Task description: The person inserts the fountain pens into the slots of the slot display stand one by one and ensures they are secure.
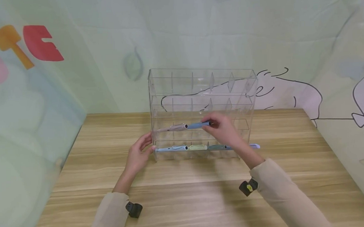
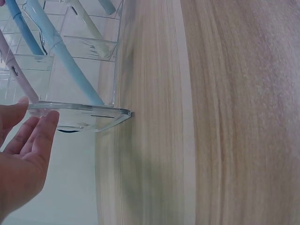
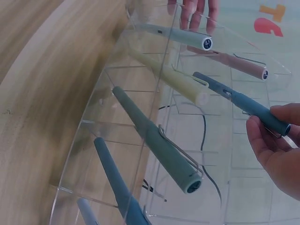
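Note:
A clear acrylic pen rack (image 1: 201,72) with several tiers stands on the wooden table. My right hand (image 1: 223,127) pinches a blue pen (image 1: 197,125) near its capped end; the other end points into the second tier from the bottom. Beside it in that tier lies a mauve pen (image 3: 241,65). Against the rack's left side panel rest the extended fingers of my left hand (image 1: 139,155), its thumb at the front edge. On the bottom tier are a light blue pen (image 2: 61,47), a pale yellow-green pen (image 3: 183,84) and a dark green pen (image 3: 159,145).
Further right on the bottom tier lie another blue pen (image 3: 117,183) and a lavender pen (image 1: 254,146), partly hidden by my right arm in the head view. The upper two tiers have upright dividers (image 1: 212,82). A printed cloth (image 1: 108,62) hangs behind the table (image 1: 185,200).

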A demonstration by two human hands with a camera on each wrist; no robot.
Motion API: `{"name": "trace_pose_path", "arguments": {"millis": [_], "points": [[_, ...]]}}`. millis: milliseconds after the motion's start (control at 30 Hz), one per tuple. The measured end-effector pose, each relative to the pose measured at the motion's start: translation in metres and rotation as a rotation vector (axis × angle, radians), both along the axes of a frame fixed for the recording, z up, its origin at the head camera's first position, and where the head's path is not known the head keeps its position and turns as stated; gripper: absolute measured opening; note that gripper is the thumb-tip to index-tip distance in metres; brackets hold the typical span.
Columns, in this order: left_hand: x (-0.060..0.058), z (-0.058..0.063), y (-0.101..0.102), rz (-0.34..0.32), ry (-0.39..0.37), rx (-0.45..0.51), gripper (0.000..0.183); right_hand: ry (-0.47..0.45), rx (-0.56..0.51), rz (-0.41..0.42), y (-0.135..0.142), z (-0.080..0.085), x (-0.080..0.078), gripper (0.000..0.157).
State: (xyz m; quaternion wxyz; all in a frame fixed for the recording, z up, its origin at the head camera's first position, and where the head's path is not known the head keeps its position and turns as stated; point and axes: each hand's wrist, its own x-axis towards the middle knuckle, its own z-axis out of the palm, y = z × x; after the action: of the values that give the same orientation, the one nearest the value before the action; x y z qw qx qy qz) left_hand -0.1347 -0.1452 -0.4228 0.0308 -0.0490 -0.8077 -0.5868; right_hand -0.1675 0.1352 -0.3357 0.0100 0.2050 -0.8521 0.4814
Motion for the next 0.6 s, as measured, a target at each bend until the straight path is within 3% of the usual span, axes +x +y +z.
{"name": "trace_pose_path", "arguments": {"millis": [333,600], "points": [[0.000,-0.001,0.000,0.004,-0.001,0.006,0.049,0.038,0.016,-0.022,-0.006,-0.014,-0.001,0.017],[0.000,0.000,0.000,0.004,-0.014,0.006,0.049,0.026,-0.003,-0.021,-0.006,-0.017,0.000,0.020]]}}
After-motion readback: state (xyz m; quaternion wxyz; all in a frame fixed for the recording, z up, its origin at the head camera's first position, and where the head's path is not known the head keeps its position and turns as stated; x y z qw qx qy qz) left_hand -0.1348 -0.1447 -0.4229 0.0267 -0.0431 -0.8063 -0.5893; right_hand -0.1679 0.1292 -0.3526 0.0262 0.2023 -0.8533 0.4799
